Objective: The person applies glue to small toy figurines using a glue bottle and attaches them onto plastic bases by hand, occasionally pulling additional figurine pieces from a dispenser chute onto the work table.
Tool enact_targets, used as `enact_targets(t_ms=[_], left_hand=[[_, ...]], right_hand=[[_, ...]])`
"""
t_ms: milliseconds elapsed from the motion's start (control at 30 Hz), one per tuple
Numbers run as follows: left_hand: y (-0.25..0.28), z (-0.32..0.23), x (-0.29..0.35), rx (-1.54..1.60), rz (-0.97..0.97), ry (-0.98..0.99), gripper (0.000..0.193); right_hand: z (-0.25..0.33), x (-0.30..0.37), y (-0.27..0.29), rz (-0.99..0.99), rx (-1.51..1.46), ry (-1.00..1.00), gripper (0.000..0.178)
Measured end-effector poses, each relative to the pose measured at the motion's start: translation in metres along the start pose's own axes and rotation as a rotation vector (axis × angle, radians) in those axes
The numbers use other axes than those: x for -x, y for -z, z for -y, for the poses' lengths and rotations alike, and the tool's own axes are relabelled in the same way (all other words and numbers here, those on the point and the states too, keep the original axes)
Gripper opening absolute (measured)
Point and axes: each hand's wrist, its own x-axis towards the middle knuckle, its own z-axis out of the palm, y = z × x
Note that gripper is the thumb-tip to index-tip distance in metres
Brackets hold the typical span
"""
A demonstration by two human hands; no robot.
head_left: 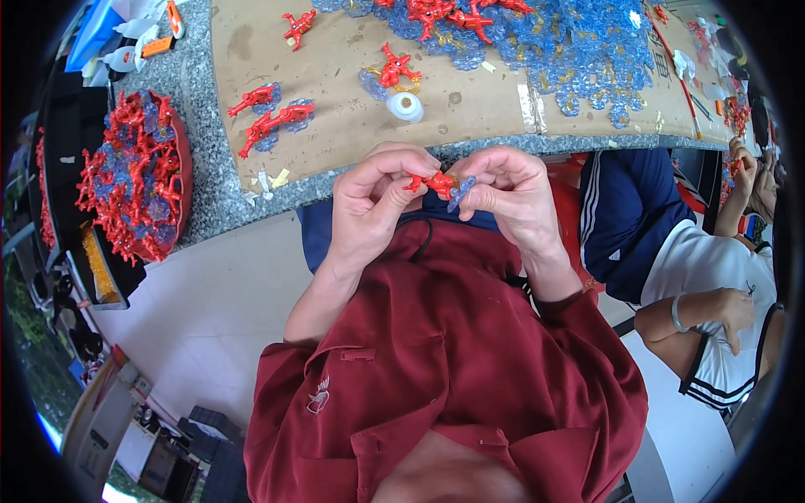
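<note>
My left hand (375,194) pinches a small red plastic figurine (438,182) in front of me at the table's near edge. My right hand (513,194) grips a translucent blue plastic piece (459,194) at the figurine's right end. The two parts touch; whether they are joined I cannot tell. Some amber-yellow plastic shows between them. Beyond my hands, a red figurine (394,65) stands on the cardboard beside a round white container (405,106). Two more red figurines with blue pieces, one of them a longer figurine (272,124), lie to the left.
Flattened cardboard (327,88) covers the granite tabletop (220,201). A large heap of blue pieces (553,63) lies at the far right. Red figurines fill a red basin (183,159) on the left, near a tray of yellow pieces (99,261). Another person (704,277) sits close on my right.
</note>
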Motion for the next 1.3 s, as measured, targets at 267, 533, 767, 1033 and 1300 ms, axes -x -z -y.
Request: enact_targets(t_ms=[267,533,767,1033,1300], left_hand=[[-0.005,0.001,0.0,0.085,-0.069,0.053,0.016],[0.004,0.014,-0.003,0.304,0.066,-0.088,0.019],[0.011,0.016,-0.005,0.26,0.136,-0.109,0.018],[0.015,0.004,-0.009,0.049,0.182,-0.119,0.013],[0.012,-0.001,-0.009,-0.059,0.143,-0.147,0.013]], right_hand=[[-0.005,0.005,-0.013,-0.096,0.198,0.147,0.02],[0.004,0.002,-0.031,-0.063,0.791,0.53,0.025],[0.0,-0.002,-0.029,-0.019,0.978,0.761,0.025],[0.0,-0.001,-0.029,0.009,0.94,0.752,0.024],[-0.005,-0.004,-0.025,-0.013,0.872,0.724,0.023]])
